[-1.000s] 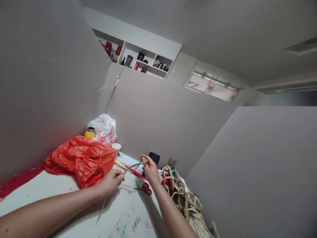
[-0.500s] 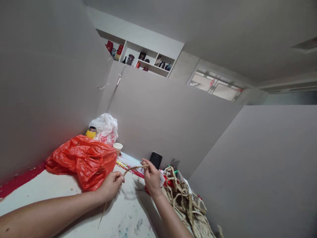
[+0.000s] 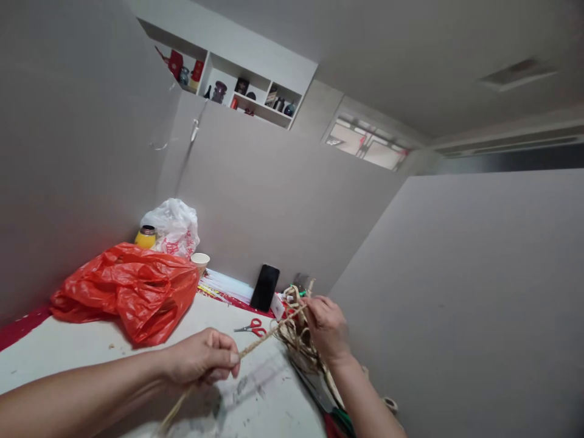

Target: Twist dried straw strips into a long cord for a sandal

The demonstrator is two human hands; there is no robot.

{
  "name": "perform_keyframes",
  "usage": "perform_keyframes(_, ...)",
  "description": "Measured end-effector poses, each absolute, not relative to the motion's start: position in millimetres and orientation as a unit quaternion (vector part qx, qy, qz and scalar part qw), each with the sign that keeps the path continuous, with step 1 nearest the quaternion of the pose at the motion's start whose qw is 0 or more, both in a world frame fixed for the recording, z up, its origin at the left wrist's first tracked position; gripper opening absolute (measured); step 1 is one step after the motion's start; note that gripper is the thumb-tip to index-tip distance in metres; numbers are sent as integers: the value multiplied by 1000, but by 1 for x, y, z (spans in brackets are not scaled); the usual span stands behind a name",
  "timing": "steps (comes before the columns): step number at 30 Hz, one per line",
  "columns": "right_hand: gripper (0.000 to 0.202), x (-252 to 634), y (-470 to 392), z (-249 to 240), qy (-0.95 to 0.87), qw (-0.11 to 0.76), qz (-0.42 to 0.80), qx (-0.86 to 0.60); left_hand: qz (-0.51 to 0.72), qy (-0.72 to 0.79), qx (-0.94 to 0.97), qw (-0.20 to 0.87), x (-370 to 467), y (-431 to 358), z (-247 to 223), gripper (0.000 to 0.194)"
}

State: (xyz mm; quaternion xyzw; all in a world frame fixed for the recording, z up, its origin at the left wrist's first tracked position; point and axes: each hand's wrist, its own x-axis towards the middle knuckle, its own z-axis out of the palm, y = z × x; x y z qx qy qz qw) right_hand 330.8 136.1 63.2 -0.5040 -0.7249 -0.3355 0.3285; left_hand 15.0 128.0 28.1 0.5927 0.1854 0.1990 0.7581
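Between my hands a thin tan braided cord (image 3: 269, 333) is stretched at a slant over the white tabletop (image 3: 246, 407). My left hand (image 3: 212, 358) is closed around its lower part, and a loose straw-coloured tail (image 3: 176, 410) hangs below the fist. My right hand (image 3: 325, 322) pinches the upper end, higher and farther right. Red-handled scissors (image 3: 253, 328) lie on the table behind the cord. A heap of tan braided fibre (image 3: 298, 340) sits beside and partly behind my right hand and forearm.
A red plastic bag (image 3: 132, 286) lies at the left, with a white bag (image 3: 176, 225), a yellow jar (image 3: 146, 237) and a paper cup (image 3: 200, 261) behind it. A black phone (image 3: 265, 288) leans near the back wall. Green-handled shears (image 3: 319, 395) lie at the right edge.
My hands have moved apart, the right one going right, and the slack, curved cord is now pulled straight. The scissors now show fully. The camera view has turned slightly right.
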Motion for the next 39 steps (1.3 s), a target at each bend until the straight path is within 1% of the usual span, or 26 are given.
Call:
perform_keyframes(2, 24, 342, 134, 57, -741, 273, -315, -526, 166, 186, 556, 793, 16, 120, 29, 27)
perform_keyframes(3, 24, 344, 132, 54, -745, 244, -282, -553, 158, 195, 540, 804, 17, 119, 26, 26)
perform_keyframes(6, 21, 340, 121, 43, -741, 144, -122, -644, 150, 230, 523, 807, 19, 120, 14, 24)
perform_keyframes(7, 19, 337, 115, 40, -737, 123, -71, -660, 143, 238, 528, 803, 20, 121, 9, 23)
perform_keyframes(8, 24, 333, 109, 40, -735, 117, -32, -667, 134, 244, 534, 798, 21, 122, 5, 22)
perform_keyframes(9, 37, 328, 101, 41, -731, 127, 9, -671, 123, 246, 538, 796, 21, 123, 2, 22)
perform_keyframes(10, 49, 322, 94, 43, -725, 155, 37, -670, 114, 246, 540, 797, 22, 123, 0, 22)
perform_keyframes(11, 54, 313, 86, 47, -722, 194, 53, -662, 108, 244, 536, 801, 23, 123, -1, 22)
perform_keyframes(12, 55, 303, 78, 51, -727, 233, 62, -643, 107, 241, 530, 806, 23, 122, -1, 22)
perform_keyframes(14, 51, 277, 66, 58, -760, 288, 54, -580, 109, 235, 514, 817, 23, 122, 0, 24)
perform_keyframes(15, 47, 263, 63, 59, -792, 284, 54, -538, 109, 230, 508, 823, 23, 122, 1, 24)
perform_keyframes(16, 42, 250, 61, 59, -821, 267, 67, -501, 106, 225, 506, 826, 22, 123, 3, 25)
perform_keyframes(18, 25, 229, 60, 54, -860, 220, 107, -447, 90, 213, 511, 828, 19, 124, 5, 25)
perform_keyframes(19, 21, 223, 62, 51, -871, 197, 127, -432, 79, 207, 518, 826, 18, 125, 7, 25)
perform_keyframes(20, 23, 219, 64, 49, -877, 178, 141, -423, 67, 201, 525, 824, 17, 125, 8, 26)
perform_keyframes(23, 33, 224, 68, 50, -887, 139, 151, -414, 46, 178, 543, 819, 15, 125, 12, 28)
perform_keyframes(27, 33, 239, 70, 61, -904, 103, 145, -390, 36, 162, 547, 820, 17, 122, 16, 27)
perform_keyframes(31, 34, 245, 70, 55, -897, 107, 152, -400, 50, 173, 565, 805, 17, 122, 16, 28)
perform_keyframes(34, 30, 244, 69, 51, -878, 141, 169, -425, 81, 191, 578, 789, 16, 124, 16, 32)
perform_keyframes(36, 25, 242, 69, 54, -881, 161, 138, -423, 107, 197, 577, 785, 16, 125, 16, 34)
perform_keyframes(39, 20, 236, 71, 61, -888, 165, 25, -428, 147, 201, 581, 775, 19, 123, 15, 33)
